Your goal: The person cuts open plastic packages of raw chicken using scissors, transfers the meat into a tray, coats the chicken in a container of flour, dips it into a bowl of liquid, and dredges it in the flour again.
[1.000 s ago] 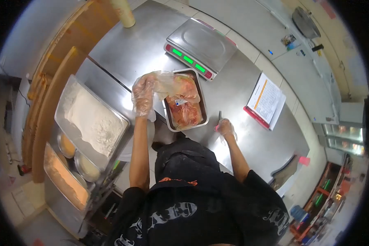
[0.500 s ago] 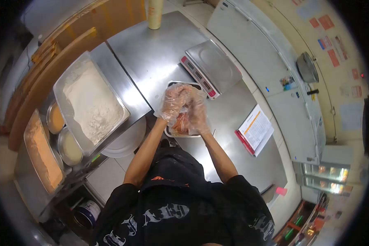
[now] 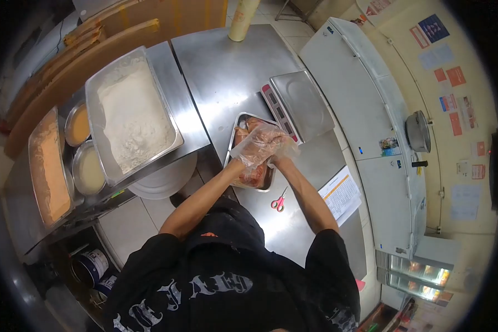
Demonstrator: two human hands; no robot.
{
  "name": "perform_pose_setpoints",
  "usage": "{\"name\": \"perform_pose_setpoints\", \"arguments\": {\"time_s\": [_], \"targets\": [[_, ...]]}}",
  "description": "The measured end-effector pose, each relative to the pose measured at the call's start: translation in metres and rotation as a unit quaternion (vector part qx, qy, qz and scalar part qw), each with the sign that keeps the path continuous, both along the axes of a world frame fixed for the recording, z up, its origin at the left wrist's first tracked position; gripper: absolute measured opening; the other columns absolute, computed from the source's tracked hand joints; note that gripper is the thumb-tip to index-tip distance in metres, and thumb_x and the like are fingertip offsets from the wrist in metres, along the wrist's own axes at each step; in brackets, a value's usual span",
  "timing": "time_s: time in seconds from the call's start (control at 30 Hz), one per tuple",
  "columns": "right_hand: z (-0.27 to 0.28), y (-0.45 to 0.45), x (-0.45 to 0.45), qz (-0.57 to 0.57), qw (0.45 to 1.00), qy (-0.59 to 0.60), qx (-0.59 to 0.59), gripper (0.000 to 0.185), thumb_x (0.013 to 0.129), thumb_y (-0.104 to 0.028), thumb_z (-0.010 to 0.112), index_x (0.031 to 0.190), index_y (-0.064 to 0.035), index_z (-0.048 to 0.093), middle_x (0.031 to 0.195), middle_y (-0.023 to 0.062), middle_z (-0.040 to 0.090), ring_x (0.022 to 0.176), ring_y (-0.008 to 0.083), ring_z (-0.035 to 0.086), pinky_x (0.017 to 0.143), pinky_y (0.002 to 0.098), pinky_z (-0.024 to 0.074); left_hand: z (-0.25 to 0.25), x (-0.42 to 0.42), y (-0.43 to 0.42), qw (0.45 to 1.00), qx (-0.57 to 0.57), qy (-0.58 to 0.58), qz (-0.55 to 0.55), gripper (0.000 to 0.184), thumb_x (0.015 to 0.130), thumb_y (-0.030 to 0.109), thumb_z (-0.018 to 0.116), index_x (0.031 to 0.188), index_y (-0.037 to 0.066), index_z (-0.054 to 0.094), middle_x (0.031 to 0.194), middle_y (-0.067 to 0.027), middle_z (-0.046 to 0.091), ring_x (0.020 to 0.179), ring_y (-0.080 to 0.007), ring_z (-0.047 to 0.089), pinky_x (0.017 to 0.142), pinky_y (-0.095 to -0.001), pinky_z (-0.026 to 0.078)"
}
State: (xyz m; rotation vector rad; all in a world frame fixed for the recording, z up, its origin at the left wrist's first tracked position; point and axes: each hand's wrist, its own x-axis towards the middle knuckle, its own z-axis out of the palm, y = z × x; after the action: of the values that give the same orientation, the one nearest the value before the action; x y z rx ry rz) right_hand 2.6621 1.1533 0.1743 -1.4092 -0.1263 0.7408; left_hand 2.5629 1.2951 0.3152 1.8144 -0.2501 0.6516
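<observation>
A metal tray [image 3: 230,145] of raw meat [image 3: 253,178] sits on the steel table, directly under both of my hands. Both hands wear loose, clear plastic gloves and meet over the tray's right side. My left hand [image 3: 258,147] lies across the meat with its fingers curled; what they close on, if anything, I cannot make out. Close against it is my right hand [image 3: 284,151], at the tray's right rim, its fingers mostly hidden by the plastic and the other hand. A pair of scissors with pink handles [image 3: 279,204] lies just below the tray.
A digital scale [image 3: 301,105] stands right of the tray, with a printed sheet [image 3: 340,193] below it. On the left are a large pan of white flour [image 3: 130,116], a pan of orange powder [image 3: 50,166] and two round bowls. A pale cylinder [image 3: 243,21] stands at the back edge.
My hands have shifted toward the tray's right side, uncovering more meat. The scissors now show fully. The whole view has turned and moved a little.
</observation>
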Motion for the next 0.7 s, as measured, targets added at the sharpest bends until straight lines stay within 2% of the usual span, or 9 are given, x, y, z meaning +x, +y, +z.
{"name": "perform_pose_setpoints", "arguments": {"time_s": [0.03,0.1,0.27,0.3,0.43,0.5,0.6,0.63,0.7], "targets": [[0.053,0.006,-0.013,0.091,0.959,-0.188,-0.191,0.035,0.075,-0.024,0.065,0.105,-0.0069,0.061,0.107,0.0111,0.062,0.098,0.0217,0.059,0.082,0.0333,0.048,0.005,-0.004,0.002,1.0,0.002,0.01,0.002,0.012,0.08,0.01,0.062,0.088,0.002,0.065,0.09,-0.0128,0.065,0.089,-0.0275,0.06,0.081,-0.0356,0.046],[0.117,0.018,-0.028,0.178,0.839,-0.367,-0.361,0.044,0.074,-0.033,0.067,0.108,-0.0072,0.061,0.111,0.0122,0.061,0.102,0.0228,0.058,0.084,0.0367,0.0487,0.001,-0.004,0.007,1.0,0.006,0.002,0.011,0.012,0.08,0.01,0.062,0.089,0.002,0.065,0.091,-0.0127,0.065,0.088,-0.0273,0.06,0.081,-0.0356,0.046],[0.13,0.02,-0.03,0.135,0.812,-0.453,-0.342,0.038,0.07,-0.033,0.069,0.098,-0.0076,0.064,0.101,0.01,0.064,0.094,0.0215,0.06,0.085,0.0367,0.047,0.018,-0.009,0.003,0.997,-0.054,0.057,-0.011,0.016,0.084,0.014,0.059,0.093,0.002,0.064,0.093,-0.0128,0.064,0.087,-0.0278,0.059,0.08,-0.0358,0.046],[0.092,0.01,-0.021,0.076,0.77,-0.582,-0.252,0.033,0.071,-0.033,0.07,0.09,-0.0074,0.065,0.092,0.0083,0.065,0.084,0.0231,0.062,0.084,0.0382,0.0464,0.031,-0.015,0.004,0.996,-0.053,0.073,-0.005,0.017,0.086,0.015,0.058,0.093,0.001,0.064,0.091,-0.0121,0.064,0.084,-0.0245,0.059,0.078,-0.0331,0.046],[0.07,0.003,-0.024,0.006,0.801,-0.574,-0.172,0.028,0.071,-0.031,0.069,0.086,-0.0078,0.067,0.083,0.0089,0.067,0.078,0.0265,0.064,0.081,0.0401,0.0472,0.029,-0.004,0.008,0.98,-0.16,0.114,-0.001,0.019,0.085,0.018,0.058,0.091,0.001,0.065,0.087,-0.014,0.064,0.081,-0.025,0.06,0.075,-0.0344,0.047],[0.049,-0.014,-0.019,0.258,0.584,-0.638,-0.432,0.024,0.07,-0.021,0.065,0.09,-0.0084,0.067,0.082,0.0124,0.066,0.077,0.0345,0.061,0.073,0.0392,0.0488,0.031,-0.003,0.021,0.976,-0.156,0.151,0.006,0.022,0.087,0.016,0.057,0.103,0.001,0.063,0.093,-0.0096,0.064,0.081,-0.0174,0.056,0.075,-0.0283,0.045],[0.013,-0.017,-0.002,0.278,0.613,-0.564,-0.479,0.018,0.074,-0.015,0.06,0.088,-0.0095,0.068,0.078,0.013,0.067,0.074,0.0374,0.061,0.072,0.0404,0.0489,-0.008,0.004,0.03,0.96,-0.238,0.144,-0.02,0.028,0.09,0.017,0.053,0.112,0.002,0.059,0.096,-0.0077,0.064,0.085,-0.0178,0.058,0.077,-0.0287,0.047],[0.014,-0.021,-0.005,0.277,0.614,-0.563,-0.479,0.018,0.074,-0.015,0.06,0.088,-0.0095,0.068,0.078,0.013,0.067,0.074,0.0374,0.061,0.072,0.0404,0.0489,-0.04,0.003,0.026,0.928,-0.356,0.103,0.05,0.029,0.091,0.018,0.05,0.115,0.002,0.056,0.098,-0.008,0.064,0.089,-0.0196,0.059,0.08,-0.0297,0.048],[0.019,-0.027,-0.008,0.274,0.697,-0.519,-0.411,0.024,0.074,-0.016,0.061,0.097,-0.0101,0.066,0.092,0.0123,0.067,0.084,0.0325,0.062,0.075,0.0402,0.0479,-0.098,0.001,0.044,0.923,-0.287,0.137,0.216,0.038,0.093,0.029,0.042,0.115,0.002,0.055,0.108,-0.0148,0.06,0.104,-0.0271,0.054,0.091,-0.0361,0.043]]}}
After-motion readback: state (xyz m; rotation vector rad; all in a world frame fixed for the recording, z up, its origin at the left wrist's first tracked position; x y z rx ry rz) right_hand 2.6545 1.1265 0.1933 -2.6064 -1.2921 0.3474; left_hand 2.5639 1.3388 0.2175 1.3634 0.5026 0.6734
